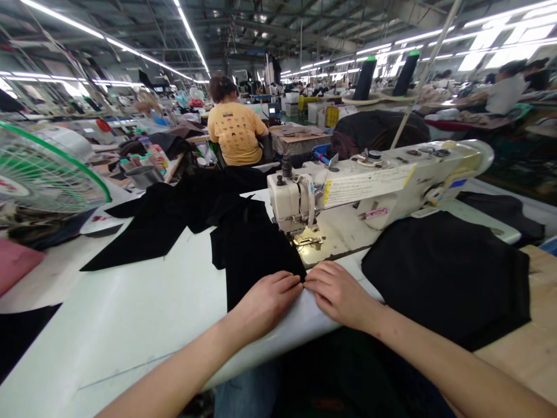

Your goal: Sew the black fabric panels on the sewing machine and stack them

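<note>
My left hand (pixel 274 296) and my right hand (pixel 337 293) meet fingertip to fingertip at the front edge of the white table. Both have their fingers closed at the near corner of a piece of black fabric (pixel 256 247). That fabric lies flat to the left of the sewing machine (pixel 369 186), its right edge close to the presser foot (pixel 308 241). The needle area is lit by a small lamp. How much cloth sits between my fingers is partly hidden by the hands.
More black fabric (pixel 148 226) is spread at the left, and a black stack (pixel 448 273) lies right of the machine. A green-rimmed fan (pixel 47 168) stands at far left. Thread cones (pixel 364 80) rise behind the machine. A person in a yellow shirt (pixel 237 133) sits ahead.
</note>
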Demonstrator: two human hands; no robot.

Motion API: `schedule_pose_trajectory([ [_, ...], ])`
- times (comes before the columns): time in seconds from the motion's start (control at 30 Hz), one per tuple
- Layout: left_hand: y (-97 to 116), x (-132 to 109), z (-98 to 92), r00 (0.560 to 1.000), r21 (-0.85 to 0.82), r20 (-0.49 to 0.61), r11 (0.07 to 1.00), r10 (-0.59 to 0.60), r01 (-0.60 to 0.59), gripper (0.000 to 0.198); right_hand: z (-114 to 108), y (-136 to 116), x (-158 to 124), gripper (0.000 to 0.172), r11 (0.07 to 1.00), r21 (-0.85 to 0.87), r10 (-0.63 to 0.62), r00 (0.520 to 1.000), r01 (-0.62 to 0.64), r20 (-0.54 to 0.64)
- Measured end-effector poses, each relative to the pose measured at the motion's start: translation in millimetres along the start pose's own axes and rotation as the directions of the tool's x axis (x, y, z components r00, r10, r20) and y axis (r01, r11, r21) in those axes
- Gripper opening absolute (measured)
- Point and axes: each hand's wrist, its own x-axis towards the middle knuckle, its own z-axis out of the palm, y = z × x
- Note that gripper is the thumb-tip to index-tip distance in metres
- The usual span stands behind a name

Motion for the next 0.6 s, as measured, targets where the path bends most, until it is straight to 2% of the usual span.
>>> schedule_pose_trajectory([
  [0.13, -24, 6, -1.0, 0.999, 0.005, -0.035, 1.0, -0.002, 0.003, 0.03, 5, 15, 17, 0.025, 0.996, -0.077, 0.046, 0.999, -0.047, -0.015],
  [0.4, -71, 21, -3.5, 0.995, -0.027, -0.027, 0.995, -0.101, 0.1, 0.036, 16, 37, 54, 0.022, 0.977, -0.161, 0.137, 0.99, -0.14, -0.032],
  [0.5, -80, 24, -2.1, 0.988, -0.024, -0.041, 0.989, -0.149, 0.148, 0.034, 22, 34, 53, 0.022, 0.973, -0.151, 0.166, 0.984, -0.174, -0.065],
  [0.6, -85, 25, 0.8, 0.975, -0.053, -0.092, 0.978, -0.204, 0.199, 0.033, 25, 25, 41, 0.026, 0.973, -0.125, 0.181, 0.979, -0.193, -0.097],
])
